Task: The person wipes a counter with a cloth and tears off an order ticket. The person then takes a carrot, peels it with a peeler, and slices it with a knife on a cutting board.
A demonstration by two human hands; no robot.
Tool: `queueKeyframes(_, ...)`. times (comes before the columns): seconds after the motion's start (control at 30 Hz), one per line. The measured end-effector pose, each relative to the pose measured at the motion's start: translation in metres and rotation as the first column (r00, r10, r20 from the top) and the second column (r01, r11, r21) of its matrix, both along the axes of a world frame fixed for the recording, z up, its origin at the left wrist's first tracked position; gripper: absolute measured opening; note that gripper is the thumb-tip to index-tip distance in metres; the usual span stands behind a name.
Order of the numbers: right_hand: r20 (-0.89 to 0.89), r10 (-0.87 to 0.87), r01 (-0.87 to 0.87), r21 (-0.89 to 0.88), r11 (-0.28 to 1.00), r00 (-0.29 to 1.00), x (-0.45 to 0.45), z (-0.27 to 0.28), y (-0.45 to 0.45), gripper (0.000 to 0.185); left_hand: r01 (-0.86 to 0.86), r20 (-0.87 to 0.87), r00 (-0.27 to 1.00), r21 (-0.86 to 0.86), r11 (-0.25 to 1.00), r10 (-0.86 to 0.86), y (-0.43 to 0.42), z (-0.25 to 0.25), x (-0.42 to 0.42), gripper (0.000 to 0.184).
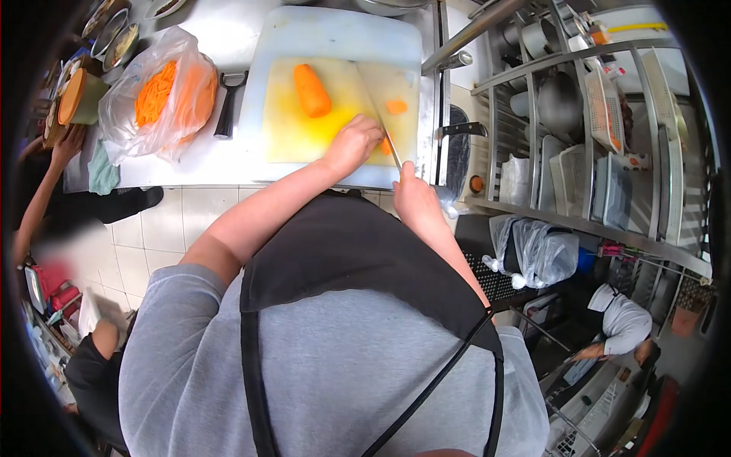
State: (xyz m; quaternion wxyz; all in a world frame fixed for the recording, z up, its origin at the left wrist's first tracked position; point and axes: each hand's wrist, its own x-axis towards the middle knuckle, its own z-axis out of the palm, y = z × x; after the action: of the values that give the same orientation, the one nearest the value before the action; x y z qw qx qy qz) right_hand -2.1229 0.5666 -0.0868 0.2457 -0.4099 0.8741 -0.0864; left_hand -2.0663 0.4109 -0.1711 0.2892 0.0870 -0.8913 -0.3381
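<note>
My right hand (416, 196) is closed round the handle of a kitchen knife (375, 99), its long blade slanting up and left across a yellow-stained cutting board (285, 148). Just left of the blade, my left hand (356, 145) has its fingers curled down on a piece of carrot (386, 145), mostly hidden by the hand. A large peeled carrot (312, 91) lies further up the board. To the right of the blade rests a small carrot chunk (396, 107). The stained board sits on a larger pale board (335, 30).
A black-handled peeler (227, 107) and a plastic bag of shredded carrot (156, 95) are left of the boards. Another black-handled knife (464, 130) juts from the table's right edge. Metal shelving (571, 129) stands on the right. Other people are at far left, lower left and lower right.
</note>
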Motion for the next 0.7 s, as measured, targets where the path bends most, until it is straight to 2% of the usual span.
queueKeyframes(0.13,-0.013,-0.031,0.032,0.031,0.999,0.999,0.003,-0.011,0.002,0.023,-0.003,-0.001,1.000,0.015,1.000,0.003,0.001,0.002,0.000,0.006)
queueKeyframes(0.2,0.011,-0.013,0.014,-0.071,0.997,1.000,-0.003,-0.017,-0.006,0.022,-0.002,0.000,1.000,0.017,1.000,0.002,0.002,0.003,0.000,0.006)
queueKeyframes(0.33,-0.041,0.017,-0.021,-0.083,0.996,0.999,-0.013,-0.020,-0.022,0.020,-0.006,0.003,1.000,0.029,1.000,0.006,0.001,0.001,0.000,0.006)
queueKeyframes(0.43,-0.017,0.027,-0.028,-0.063,0.998,1.000,-0.008,-0.006,-0.014,0.019,-0.003,0.012,1.000,0.039,0.999,0.002,0.000,0.000,0.001,0.006)
queueKeyframes(0.53,0.005,-0.030,0.030,0.047,0.998,1.000,0.001,-0.004,-0.004,0.018,0.000,-0.007,1.000,0.043,0.999,0.000,0.001,-0.003,0.000,0.006)
queueKeyframes(0.7,-0.037,0.001,-0.004,-0.072,0.997,0.999,-0.012,-0.026,-0.024,0.019,0.000,-0.046,0.999,0.033,0.999,0.002,0.001,0.002,0.000,0.007)
